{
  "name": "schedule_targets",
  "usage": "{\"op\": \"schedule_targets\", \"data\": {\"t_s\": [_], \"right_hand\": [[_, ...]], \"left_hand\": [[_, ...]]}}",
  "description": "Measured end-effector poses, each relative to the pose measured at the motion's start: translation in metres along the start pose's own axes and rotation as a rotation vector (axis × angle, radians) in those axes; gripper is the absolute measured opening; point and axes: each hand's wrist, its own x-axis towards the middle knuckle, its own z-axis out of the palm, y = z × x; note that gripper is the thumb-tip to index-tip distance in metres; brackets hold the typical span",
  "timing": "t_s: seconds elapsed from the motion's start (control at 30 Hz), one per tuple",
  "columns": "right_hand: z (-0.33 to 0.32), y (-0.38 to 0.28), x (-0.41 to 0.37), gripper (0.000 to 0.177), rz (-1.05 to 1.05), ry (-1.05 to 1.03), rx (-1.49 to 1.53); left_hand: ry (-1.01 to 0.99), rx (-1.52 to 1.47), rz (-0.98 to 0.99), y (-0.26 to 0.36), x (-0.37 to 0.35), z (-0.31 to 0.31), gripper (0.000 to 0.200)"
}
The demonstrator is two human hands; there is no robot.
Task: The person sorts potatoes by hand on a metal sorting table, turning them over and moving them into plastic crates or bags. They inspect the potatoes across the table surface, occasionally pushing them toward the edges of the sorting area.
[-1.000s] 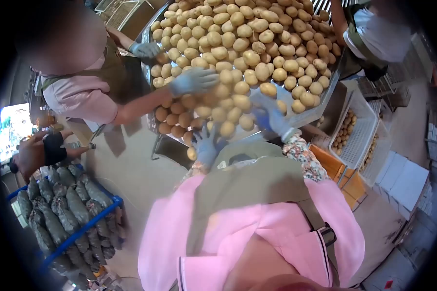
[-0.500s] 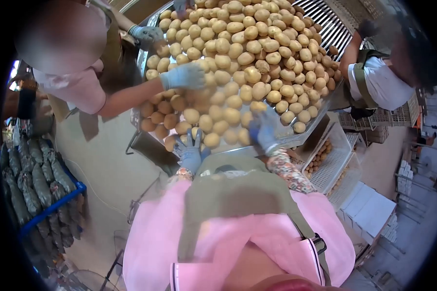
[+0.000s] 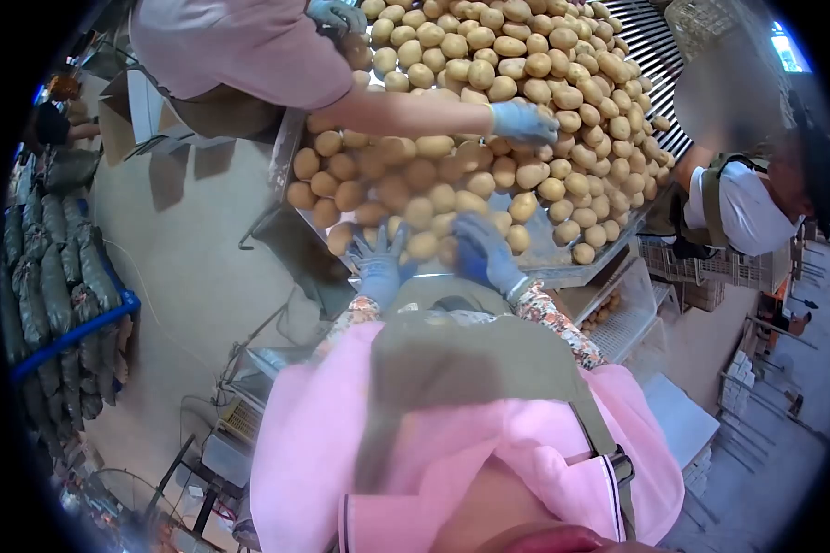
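Potatoes (image 3: 480, 74) lie heaped on a metal sorting table (image 3: 572, 274), thinning out toward its front edge. Both my hands wear blue-grey gloves. At the near edge my left hand (image 3: 378, 265) has its fingers spread against the closest potatoes. Close by on the right, my right hand (image 3: 491, 256) reaches over the edge with fingers stretched, its side against a few potatoes. I see nothing gripped in either hand, though the undersides of the fingers are partly hidden.
A co-worker's gloved hand (image 3: 524, 123) reaches across the heap from the left. Another person (image 3: 742, 203) stands at the right. Plastic crates (image 3: 632, 309) stand below the table's right side. Filled bags lie on a blue-framed rack (image 3: 74, 336) at left.
My right hand has moved left, closer to my left hand. The co-worker on the left has leaned in and reached farther right across the potatoes. My view has shifted.
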Motion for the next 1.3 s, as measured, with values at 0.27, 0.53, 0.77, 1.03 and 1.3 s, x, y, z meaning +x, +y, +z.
{"op": "schedule_targets", "data": {"t_s": [0.27,0.53,0.77,1.03,1.3], "right_hand": [[-0.025,0.026,-0.041,0.059,0.554,0.059,-0.740],[-0.020,0.021,-0.042,0.052,0.414,-0.027,-0.586],[-0.017,0.058,-0.042,0.067,0.530,0.348,-0.337],[-0.002,0.031,-0.054,0.077,0.696,0.235,-0.453],[0.013,0.019,-0.044,0.059,0.403,0.288,-0.462]], "left_hand": [[0.007,-0.005,0.033,0.004,-0.002,-0.015,0.076],[-0.039,0.038,0.007,0.008,-0.001,-0.015,0.080],[-0.114,0.080,-0.021,0.010,-0.003,-0.027,0.072],[-0.028,0.031,-0.015,0.010,-0.002,-0.018,0.074],[0.023,0.052,-0.022,0.010,0.000,-0.020,0.073]]}}
